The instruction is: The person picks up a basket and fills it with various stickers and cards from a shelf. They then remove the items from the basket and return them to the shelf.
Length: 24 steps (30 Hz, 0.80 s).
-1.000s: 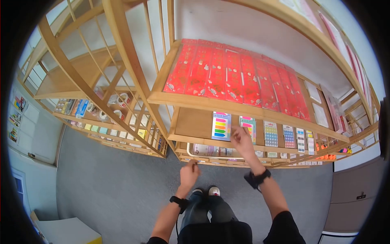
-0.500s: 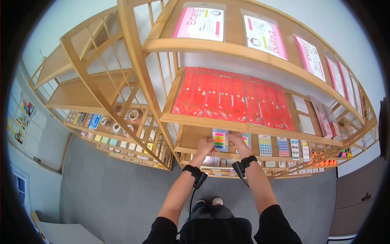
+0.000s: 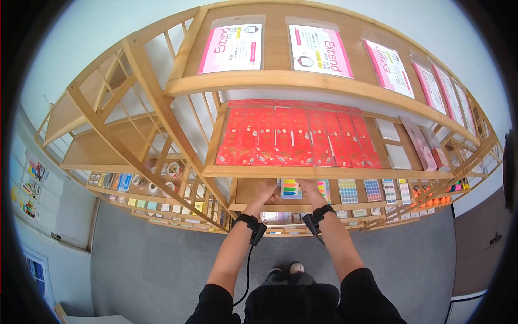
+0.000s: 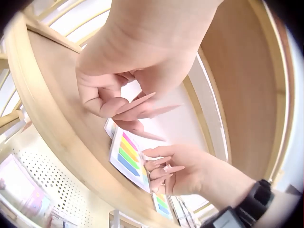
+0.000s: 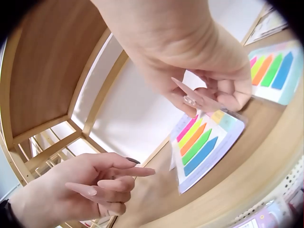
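The arrow sticky-note pack (image 5: 202,149) is near the front edge of the shelf (image 3: 302,207), toward its left corner, seemingly being positioned. The right hand (image 5: 204,61) pinches its edge; the left hand (image 5: 90,190), loosely curled, holds nothing. Shifting the pack calls for a light, level grip.

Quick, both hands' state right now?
Left hand: open, fingers loosely bent, holding nothing.
Right hand: closed, pinching the edge of a pack of colored arrow sticky notes.
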Each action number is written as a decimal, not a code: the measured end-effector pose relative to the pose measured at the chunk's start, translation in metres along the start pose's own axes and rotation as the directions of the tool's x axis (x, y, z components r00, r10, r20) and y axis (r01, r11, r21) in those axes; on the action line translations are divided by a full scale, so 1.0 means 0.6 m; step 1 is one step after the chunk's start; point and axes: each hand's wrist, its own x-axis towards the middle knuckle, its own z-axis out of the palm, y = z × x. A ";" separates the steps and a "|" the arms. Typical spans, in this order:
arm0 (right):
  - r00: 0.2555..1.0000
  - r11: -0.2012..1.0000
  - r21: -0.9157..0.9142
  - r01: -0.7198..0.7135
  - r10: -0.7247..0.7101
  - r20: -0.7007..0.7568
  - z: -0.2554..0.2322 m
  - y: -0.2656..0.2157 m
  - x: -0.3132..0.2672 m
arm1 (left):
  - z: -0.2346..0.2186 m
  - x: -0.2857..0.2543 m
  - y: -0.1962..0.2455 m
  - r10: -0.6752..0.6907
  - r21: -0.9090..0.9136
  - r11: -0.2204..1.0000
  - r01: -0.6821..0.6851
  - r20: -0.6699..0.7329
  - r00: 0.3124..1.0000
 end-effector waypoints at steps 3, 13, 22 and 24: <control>0.903 0.932 -0.016 -0.362 0.355 0.240 -0.034 -0.083 -0.018 | -0.001 0.001 0.013 -0.024 -0.108 0.994 0.030 0.059 0.998; 0.885 0.901 0.165 -0.401 0.334 0.325 -0.026 -0.054 -0.026 | -0.004 0.012 -0.005 -0.168 -0.437 0.859 0.267 0.252 0.953; 0.935 0.951 0.292 0.104 -0.194 0.298 -0.103 -0.107 -0.124 | -0.040 -0.093 0.038 0.344 0.188 0.918 -0.350 0.066 0.937; 0.918 0.942 0.308 0.136 -0.237 0.319 -0.109 -0.102 -0.135 | -0.039 -0.113 0.038 0.345 0.216 0.911 -0.350 0.062 0.937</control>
